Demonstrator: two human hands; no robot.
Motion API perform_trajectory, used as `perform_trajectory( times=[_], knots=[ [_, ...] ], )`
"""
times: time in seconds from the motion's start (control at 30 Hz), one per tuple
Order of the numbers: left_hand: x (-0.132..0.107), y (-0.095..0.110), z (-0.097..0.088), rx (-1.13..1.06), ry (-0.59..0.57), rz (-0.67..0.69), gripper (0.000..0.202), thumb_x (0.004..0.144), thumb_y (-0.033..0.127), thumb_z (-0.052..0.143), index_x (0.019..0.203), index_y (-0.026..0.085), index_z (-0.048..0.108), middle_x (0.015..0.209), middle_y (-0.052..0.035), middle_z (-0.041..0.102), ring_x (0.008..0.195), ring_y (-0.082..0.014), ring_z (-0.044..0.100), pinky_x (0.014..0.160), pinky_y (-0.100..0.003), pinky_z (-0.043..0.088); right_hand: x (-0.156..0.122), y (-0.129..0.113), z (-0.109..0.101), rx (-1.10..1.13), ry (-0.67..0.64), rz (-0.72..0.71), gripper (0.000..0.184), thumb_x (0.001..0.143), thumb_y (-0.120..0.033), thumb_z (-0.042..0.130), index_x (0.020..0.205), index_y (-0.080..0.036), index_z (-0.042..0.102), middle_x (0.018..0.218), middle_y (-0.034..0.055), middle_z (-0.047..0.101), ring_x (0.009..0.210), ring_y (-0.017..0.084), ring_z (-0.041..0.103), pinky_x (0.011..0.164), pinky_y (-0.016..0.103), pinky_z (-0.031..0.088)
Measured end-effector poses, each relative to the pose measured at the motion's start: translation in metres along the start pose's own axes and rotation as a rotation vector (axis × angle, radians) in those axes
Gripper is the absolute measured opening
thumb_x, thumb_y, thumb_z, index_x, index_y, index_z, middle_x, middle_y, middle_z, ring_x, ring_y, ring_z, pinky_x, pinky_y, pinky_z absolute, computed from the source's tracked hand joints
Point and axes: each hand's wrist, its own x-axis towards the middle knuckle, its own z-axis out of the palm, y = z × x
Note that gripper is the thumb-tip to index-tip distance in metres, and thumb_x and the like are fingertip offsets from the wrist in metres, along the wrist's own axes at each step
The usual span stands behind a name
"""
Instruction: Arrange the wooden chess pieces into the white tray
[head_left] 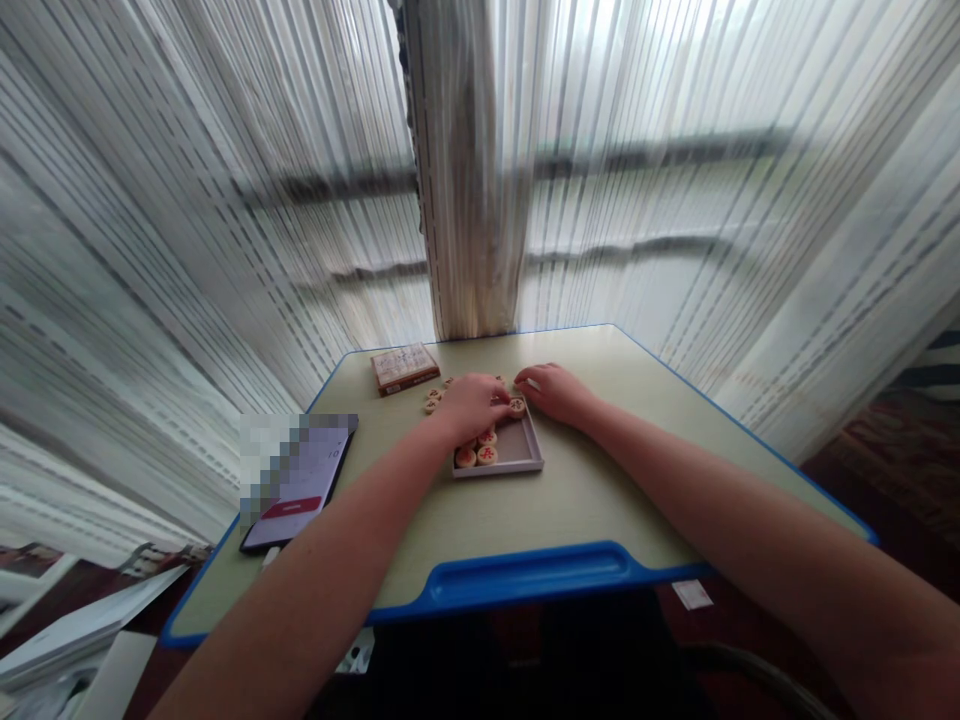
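Observation:
My left hand [474, 405] reaches over a shallow pale box tray [534, 445], its thumb and fingers closed at a round wooden Chinese chess piece [517, 408] by the tray's far right corner. Several pieces with red characters, one of them a red-marked piece [487, 456], lie in the tray's left part; my left hand and wrist hide some of them. My right hand [553, 390] rests on the table just beyond the tray, fingers extended and slightly bent. Its fingertips are beside a loose piece that is mostly hidden.
Loose dark-marked pieces [433, 400] lie left of my left hand. A brown printed box [405, 368] sits at the back left, and a phone [304, 485] lies at the left. The table [622, 500] has a blue edge with a front groove; curtains [472, 200] hang behind.

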Motion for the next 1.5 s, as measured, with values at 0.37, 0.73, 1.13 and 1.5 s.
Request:
perform_trajectory(
  times=[0.37,0.73,1.13,1.5],
  knots=[
    [-0.001,0.004,-0.009,-0.036,0.172,-0.108,0.023,0.083,0.028,0.054,0.090,0.016,0.073,0.096,-0.0073,0.072,0.092,-0.0206,0.064,0.084,-0.031,0.047,0.002,0.008,-0.002,0.316,0.144,0.119,0.016,0.076,-0.017,0.058,0.090,-0.019,0.067,0.090,0.0059,0.071,0.085,0.018,0.063,0.078,0.031,0.048],
    [-0.004,0.000,-0.007,-0.070,0.442,0.075,0.025,0.080,0.033,0.062,0.096,0.015,0.070,0.093,-0.0077,0.072,0.091,-0.0210,0.061,0.086,-0.035,0.046,-0.008,-0.014,-0.030,1.243,0.112,0.218,0.027,0.058,-0.023,0.076,0.079,-0.017,0.060,0.073,0.0007,0.068,0.067,0.012,0.063,0.058,0.024,0.047],
    [-0.004,0.001,-0.007,-0.094,0.380,0.086,0.021,0.079,0.030,0.062,0.090,0.015,0.071,0.091,-0.0068,0.072,0.089,-0.0199,0.061,0.085,-0.034,0.046,-0.010,-0.010,-0.030,1.354,0.008,0.232,0.030,0.055,-0.027,0.079,0.065,-0.017,0.053,0.066,-0.0027,0.064,0.058,0.008,0.058,0.057,0.022,0.045],
    [-0.007,0.008,-0.010,-0.155,0.355,0.110,0.017,0.075,0.028,0.066,0.087,0.017,0.069,0.089,-0.0052,0.071,0.089,-0.0195,0.059,0.084,-0.033,0.045,-0.012,-0.017,-0.031,1.371,0.017,0.264,0.037,0.054,-0.032,0.081,0.063,-0.017,0.048,0.057,-0.0050,0.058,0.052,0.008,0.054,0.049,0.021,0.039]
  ],
)
